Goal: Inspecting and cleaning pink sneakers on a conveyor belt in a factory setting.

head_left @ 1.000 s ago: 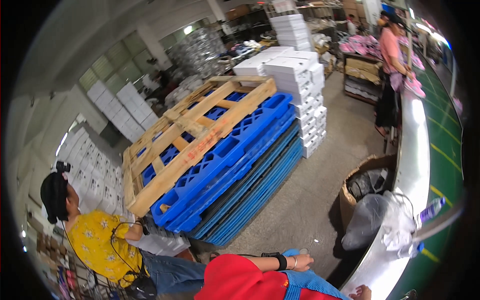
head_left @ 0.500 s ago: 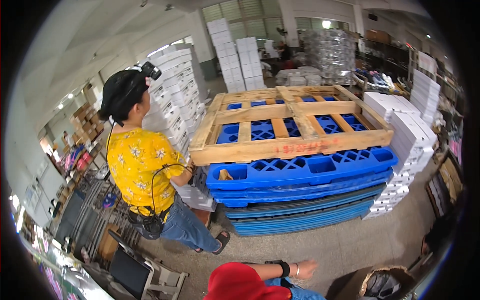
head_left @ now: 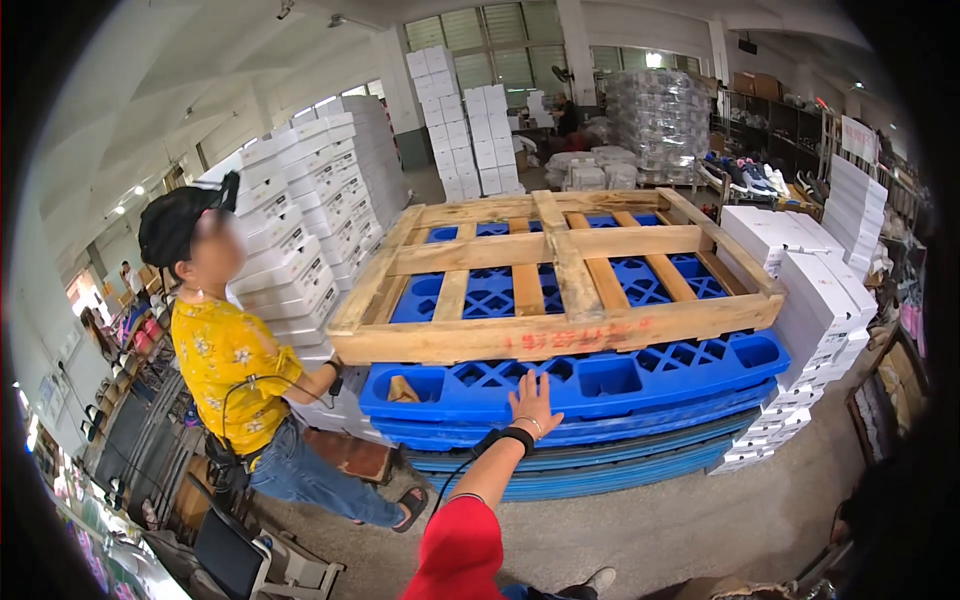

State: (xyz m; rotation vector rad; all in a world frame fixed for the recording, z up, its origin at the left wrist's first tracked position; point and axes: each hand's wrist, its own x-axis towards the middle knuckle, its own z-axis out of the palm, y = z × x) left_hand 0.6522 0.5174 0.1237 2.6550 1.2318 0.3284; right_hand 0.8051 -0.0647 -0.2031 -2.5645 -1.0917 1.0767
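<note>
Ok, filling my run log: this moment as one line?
left hand: flat on blue plastic pallet stack | wooden slatted pallet: on top | right hand: unseen

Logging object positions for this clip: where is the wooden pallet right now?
In the head view the wooden pallet lies centre frame on top of the stack of blue plastic pallets, white boxes to its right, the person's hand just below its front edge.
</note>
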